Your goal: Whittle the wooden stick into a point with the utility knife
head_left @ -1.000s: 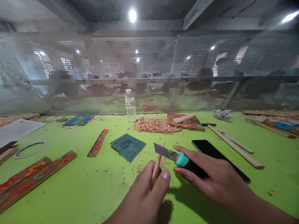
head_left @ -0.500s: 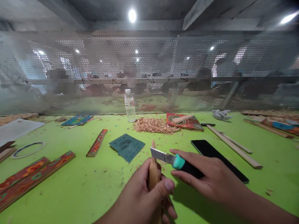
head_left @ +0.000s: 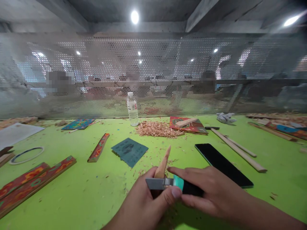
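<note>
1. Stick (head_left: 164, 166), pointed end up, above the table (head_left: 83, 191); left hand (head_left: 148, 199) closed around its lower part. Probably light, stiff, fragile at the tip; best held low.
2. Knife (head_left: 177, 183), its handle (head_left: 192, 189) gripped in the right hand (head_left: 207, 188); blade (head_left: 154, 183) crosses before the stick, contact uncertain.
3. Bottle (head_left: 132, 110), label (head_left: 131, 106) bearing red print, too small to read.

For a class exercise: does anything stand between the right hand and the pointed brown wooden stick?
Yes: the black knife with turquoise collar and grey metal blade, held in the right hand. Its blade crosses in front of the stick below its point. The left hand, gripping the stick, has its thumb close by.
</note>
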`<control>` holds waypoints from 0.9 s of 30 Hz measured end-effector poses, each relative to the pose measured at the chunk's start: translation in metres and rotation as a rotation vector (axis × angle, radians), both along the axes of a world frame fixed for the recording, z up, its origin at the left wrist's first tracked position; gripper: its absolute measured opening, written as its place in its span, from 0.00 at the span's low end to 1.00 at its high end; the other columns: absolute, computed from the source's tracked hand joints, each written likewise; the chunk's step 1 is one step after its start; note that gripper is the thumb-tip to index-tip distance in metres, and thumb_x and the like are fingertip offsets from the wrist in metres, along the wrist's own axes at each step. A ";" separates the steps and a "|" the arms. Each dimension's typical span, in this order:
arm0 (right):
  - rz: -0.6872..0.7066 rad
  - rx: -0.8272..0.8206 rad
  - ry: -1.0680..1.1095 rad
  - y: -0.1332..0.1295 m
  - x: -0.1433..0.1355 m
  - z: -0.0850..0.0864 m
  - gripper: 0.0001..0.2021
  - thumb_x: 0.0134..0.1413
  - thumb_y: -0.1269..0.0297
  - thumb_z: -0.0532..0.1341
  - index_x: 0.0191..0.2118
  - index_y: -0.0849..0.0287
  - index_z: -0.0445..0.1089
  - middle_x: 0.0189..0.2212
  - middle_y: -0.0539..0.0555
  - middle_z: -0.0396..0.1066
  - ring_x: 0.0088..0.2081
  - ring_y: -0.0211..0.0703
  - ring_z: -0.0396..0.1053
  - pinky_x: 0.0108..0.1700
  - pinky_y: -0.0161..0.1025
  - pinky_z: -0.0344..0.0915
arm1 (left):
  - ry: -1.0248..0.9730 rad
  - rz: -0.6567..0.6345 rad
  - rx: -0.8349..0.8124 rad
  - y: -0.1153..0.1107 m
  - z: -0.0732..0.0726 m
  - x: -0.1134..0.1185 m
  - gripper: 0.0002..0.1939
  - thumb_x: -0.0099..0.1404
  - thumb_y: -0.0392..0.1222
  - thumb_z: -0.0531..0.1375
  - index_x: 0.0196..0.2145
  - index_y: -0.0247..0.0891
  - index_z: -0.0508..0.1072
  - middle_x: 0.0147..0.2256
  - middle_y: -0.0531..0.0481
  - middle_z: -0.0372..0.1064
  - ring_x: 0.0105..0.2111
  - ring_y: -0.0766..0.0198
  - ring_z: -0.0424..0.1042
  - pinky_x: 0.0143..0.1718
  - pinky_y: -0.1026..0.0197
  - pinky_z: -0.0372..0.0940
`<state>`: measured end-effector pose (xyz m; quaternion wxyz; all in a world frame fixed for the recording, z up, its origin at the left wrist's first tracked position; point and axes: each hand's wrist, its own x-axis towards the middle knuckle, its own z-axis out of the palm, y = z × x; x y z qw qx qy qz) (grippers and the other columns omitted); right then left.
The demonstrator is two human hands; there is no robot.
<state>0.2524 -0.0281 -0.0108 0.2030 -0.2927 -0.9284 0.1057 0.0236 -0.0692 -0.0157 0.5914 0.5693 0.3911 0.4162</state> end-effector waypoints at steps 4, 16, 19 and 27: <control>-0.013 0.028 -0.023 -0.001 0.001 -0.002 0.25 0.67 0.61 0.66 0.64 0.68 0.73 0.52 0.65 0.83 0.46 0.59 0.84 0.44 0.47 0.82 | 0.022 0.027 -0.004 -0.002 0.002 0.001 0.34 0.68 0.58 0.69 0.66 0.41 0.73 0.41 0.46 0.76 0.45 0.52 0.71 0.51 0.56 0.64; -0.162 0.247 -0.017 -0.014 -0.006 -0.010 0.26 0.79 0.51 0.50 0.66 0.64 0.69 0.44 0.64 0.85 0.35 0.54 0.85 0.34 0.44 0.81 | 0.103 0.169 -0.101 -0.003 0.002 0.009 0.25 0.64 0.63 0.69 0.28 0.36 0.76 0.24 0.56 0.61 0.26 0.67 0.54 0.28 0.64 0.53; -0.189 0.316 -0.016 -0.017 -0.010 -0.010 0.27 0.80 0.50 0.45 0.66 0.66 0.67 0.38 0.62 0.84 0.31 0.53 0.84 0.29 0.44 0.79 | 0.142 0.206 -0.156 -0.001 0.001 0.010 0.27 0.63 0.65 0.68 0.24 0.39 0.70 0.20 0.59 0.55 0.22 0.68 0.51 0.25 0.64 0.51; -0.220 0.429 0.013 -0.019 -0.010 -0.010 0.25 0.81 0.54 0.48 0.71 0.64 0.57 0.38 0.60 0.83 0.31 0.51 0.83 0.28 0.45 0.75 | 0.163 0.207 -0.190 0.001 0.003 0.011 0.34 0.64 0.72 0.63 0.18 0.42 0.61 0.14 0.60 0.52 0.16 0.71 0.48 0.19 0.63 0.44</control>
